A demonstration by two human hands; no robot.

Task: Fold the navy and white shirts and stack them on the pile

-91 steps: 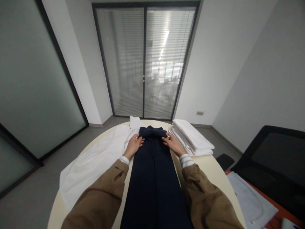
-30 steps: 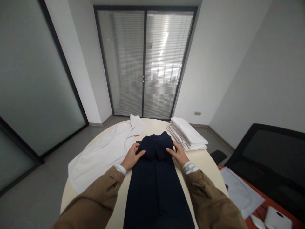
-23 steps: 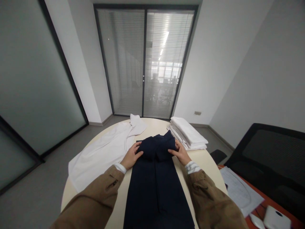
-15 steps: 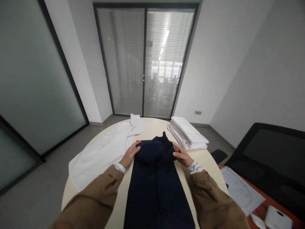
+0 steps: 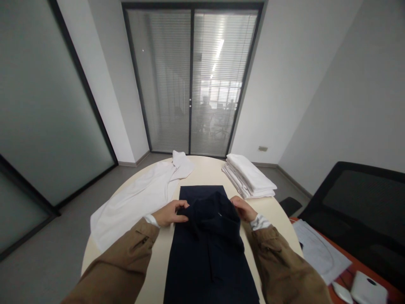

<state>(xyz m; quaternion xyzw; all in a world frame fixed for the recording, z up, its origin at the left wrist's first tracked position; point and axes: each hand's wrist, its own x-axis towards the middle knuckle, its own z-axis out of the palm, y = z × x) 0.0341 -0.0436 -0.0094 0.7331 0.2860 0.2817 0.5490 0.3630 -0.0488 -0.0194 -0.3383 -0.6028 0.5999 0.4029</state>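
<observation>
bunched navy fold slid down toward us, both hands on it

down it came: the bunched fold of our navy garment [image 5: 209, 219] sat nearer to us than in the last frame, and a flat navy layer [image 5: 202, 192] now lay bared beyond it, its straight edge running across the round cream table [image 5: 202, 169]. the garment lay lengthwise down the middle of the table and ran off the bottom of our view, so we could not see its near end.

our left hand [image 5: 169, 214] was closed on the left side of the bunch, with the fingers [image 5: 180, 206] pinching the cloth. our right hand [image 5: 243, 209] was curled against the opposite side, but its fingertips went behind the fold, so we could not tell whether it gripped or only pressed.

our call: the step in hand was working this gathered fold along the garment. the bunch hung lower on the right, so the next move called for even control from both sides.

to our left lay a white garment [image 5: 133, 202], close by the left hand, and beyond the right hand sat a stack of folded white cloth [image 5: 248, 177]. brown sleeves [image 5: 114, 266] covered both forearms. we could not count the layers inside the bunch, and we could not settle from here what kind of garment the navy piece was.
</observation>
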